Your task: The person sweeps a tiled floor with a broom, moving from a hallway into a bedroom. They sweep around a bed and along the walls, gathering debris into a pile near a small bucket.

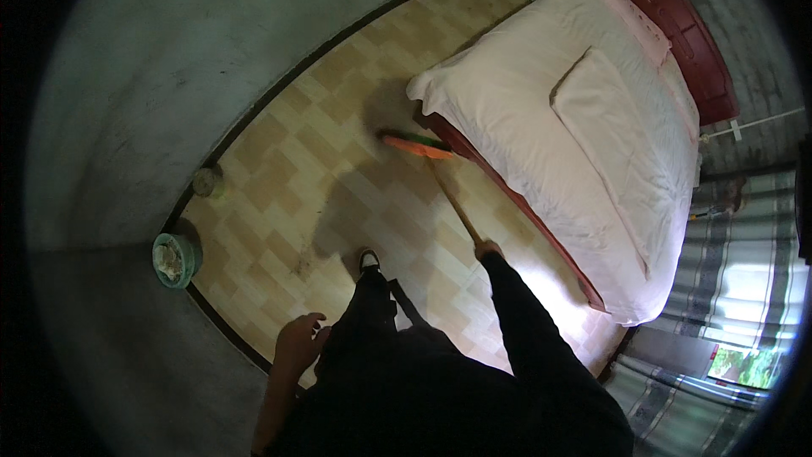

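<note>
My right hand (487, 249) is closed around the upper part of a long-handled broom (455, 203). The broom's orange head (419, 147), with dark green bristles along its far side, rests on the tiled floor beside the foot of the bed. My left hand (299, 343) hangs at my left side with its fingers partly curled and nothing in it. Some small dark specks (304, 260) lie on the floor to the left of my shoe (368, 260).
A bed with pale pink bedding (545, 108) and a red wooden frame (533, 219) fills the right side. A green bin (190, 260) and a small round container (207, 182) stand along the grey wall (158, 76). Striped curtains (698, 279) hang at the lower right.
</note>
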The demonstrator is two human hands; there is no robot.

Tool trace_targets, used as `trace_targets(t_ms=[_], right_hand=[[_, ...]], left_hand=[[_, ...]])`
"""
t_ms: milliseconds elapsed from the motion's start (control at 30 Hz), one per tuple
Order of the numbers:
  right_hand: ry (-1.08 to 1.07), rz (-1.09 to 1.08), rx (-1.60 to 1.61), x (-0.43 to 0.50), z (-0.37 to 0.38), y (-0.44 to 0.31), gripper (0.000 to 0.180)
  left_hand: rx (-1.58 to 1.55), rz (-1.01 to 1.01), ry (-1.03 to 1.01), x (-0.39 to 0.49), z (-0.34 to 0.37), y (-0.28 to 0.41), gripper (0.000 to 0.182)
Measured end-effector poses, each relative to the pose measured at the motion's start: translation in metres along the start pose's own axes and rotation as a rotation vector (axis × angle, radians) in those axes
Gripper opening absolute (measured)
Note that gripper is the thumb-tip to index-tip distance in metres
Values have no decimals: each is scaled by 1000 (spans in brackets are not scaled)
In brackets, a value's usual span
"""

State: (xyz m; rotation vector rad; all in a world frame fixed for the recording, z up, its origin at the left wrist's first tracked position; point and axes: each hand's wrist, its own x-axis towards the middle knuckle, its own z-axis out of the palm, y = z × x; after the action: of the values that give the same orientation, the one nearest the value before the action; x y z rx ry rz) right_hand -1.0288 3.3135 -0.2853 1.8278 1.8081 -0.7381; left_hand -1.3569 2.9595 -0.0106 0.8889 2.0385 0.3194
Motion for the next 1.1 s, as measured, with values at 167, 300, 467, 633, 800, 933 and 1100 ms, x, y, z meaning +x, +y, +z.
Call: trace_targets(t_ms=[167,300,467,633,800,933,1100], right_hand=[[28,-217,-403,-95,63,196,28],[-146,-63,-130,-171,79,246,19],[-256,112,38,-161,56,169,19],[-287,99,101,-118,23,89,19],[-327,47,104,-62,-17,20,19],[-378,-47,57,-16,-48,-39,19],[-449,-379,-95,53,-115,-149,19]], left_hand=[[-29,94,-22,61,-37,6,30],[-19,183,-89,103,-56,22,32],[37,235,-140,151,-70,43,35],[158,255,-256,210,-81,62,36],[241,308,-443,291,-120,111,37],[244,331,-329,333,-174,150,34],[134,218,-62,372,-254,159,32]])
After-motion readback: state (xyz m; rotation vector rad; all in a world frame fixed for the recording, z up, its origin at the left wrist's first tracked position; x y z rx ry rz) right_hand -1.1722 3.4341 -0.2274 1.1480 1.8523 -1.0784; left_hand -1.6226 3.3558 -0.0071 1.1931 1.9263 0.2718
